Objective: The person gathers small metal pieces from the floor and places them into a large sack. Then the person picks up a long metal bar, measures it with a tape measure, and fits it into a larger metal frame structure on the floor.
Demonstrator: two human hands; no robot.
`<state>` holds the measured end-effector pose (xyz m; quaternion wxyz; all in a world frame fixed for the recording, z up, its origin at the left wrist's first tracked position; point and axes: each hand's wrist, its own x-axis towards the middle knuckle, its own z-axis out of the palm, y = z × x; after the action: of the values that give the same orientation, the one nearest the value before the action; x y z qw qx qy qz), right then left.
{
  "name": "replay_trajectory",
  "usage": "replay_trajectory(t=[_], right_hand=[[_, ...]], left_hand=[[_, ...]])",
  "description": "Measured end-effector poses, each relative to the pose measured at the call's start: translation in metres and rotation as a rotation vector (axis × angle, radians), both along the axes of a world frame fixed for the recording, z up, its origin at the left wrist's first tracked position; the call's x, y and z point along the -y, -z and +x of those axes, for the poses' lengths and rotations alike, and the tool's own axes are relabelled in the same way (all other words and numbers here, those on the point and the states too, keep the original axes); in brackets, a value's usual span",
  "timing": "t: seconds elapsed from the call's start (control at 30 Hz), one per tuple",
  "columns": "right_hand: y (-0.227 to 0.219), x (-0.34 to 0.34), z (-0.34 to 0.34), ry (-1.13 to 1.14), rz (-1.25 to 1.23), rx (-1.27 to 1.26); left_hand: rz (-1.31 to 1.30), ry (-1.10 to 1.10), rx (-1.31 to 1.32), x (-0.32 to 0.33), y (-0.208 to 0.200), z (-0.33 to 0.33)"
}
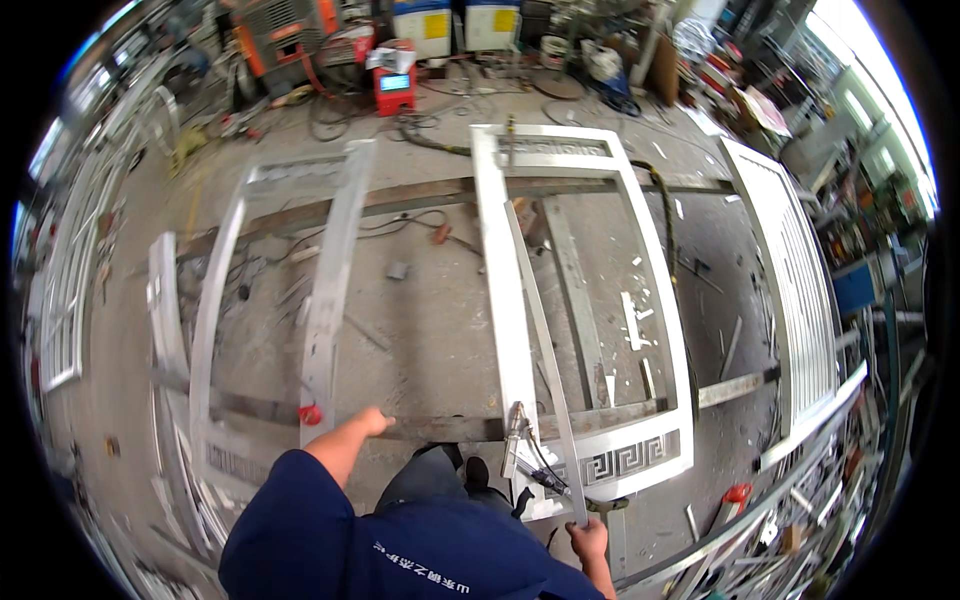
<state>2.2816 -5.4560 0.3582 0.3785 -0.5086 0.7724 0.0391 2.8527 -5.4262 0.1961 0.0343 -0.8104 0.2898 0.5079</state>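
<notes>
Holding down the near right of the scene was the right hand (588, 540), grip clamped on the near end of a long metal strip (548, 365). That strip slanted away toward the far side, over the opening of a white frame (490, 290) with Greek-key panels at its near and far ends, its far tip close to the frame's left upright. As for the left hand (373, 421), it was out near the middle, over by the near beam (450, 430); fingers looked curled, but honestly I couldn't tell whether that grip was fully together. A second pale frame (330, 290) lay to the left, with a red round thing (311, 414) on its near part, and a white slatted panel (790, 290) was off to the right. Both frames sat across the near beam and a far beam (420, 192). Over on the far side, a red machine (396, 92) with a lit screen stood on the floor (420, 300).
</notes>
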Motion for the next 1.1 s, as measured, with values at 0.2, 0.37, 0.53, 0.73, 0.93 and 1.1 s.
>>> replay_trajectory(t=[0.2, 0.37, 0.53, 0.73, 0.93, 1.1], right_hand=[[0.029, 0.071, 0.001, -0.392, -0.106, 0.038], [-0.006, 0.096, 0.050, -0.681, -0.151, -0.034], [0.009, 0.078, 0.097, -0.904, -0.105, 0.005], [-0.006, 0.008, 0.186, -1.207, -0.021, 0.008], [-0.050, -0.088, 0.264, -1.488, -0.099, -0.039], [-0.071, -0.183, 0.327, -1.699, -0.106, 0.121]], left_hand=[[-0.299, -0.433, 0.224, -0.161, -0.076, -0.004], [-0.120, -0.501, 0.239, -0.307, -0.105, -0.081], [0.086, -0.580, 0.130, -0.436, -0.112, -0.161], [0.068, -0.934, 0.054, -0.549, -0.079, -0.229], [-0.519, -1.449, -0.013, -0.557, -0.117, -0.184], [-1.596, -2.043, -0.476, -0.542, -0.251, -0.085]])
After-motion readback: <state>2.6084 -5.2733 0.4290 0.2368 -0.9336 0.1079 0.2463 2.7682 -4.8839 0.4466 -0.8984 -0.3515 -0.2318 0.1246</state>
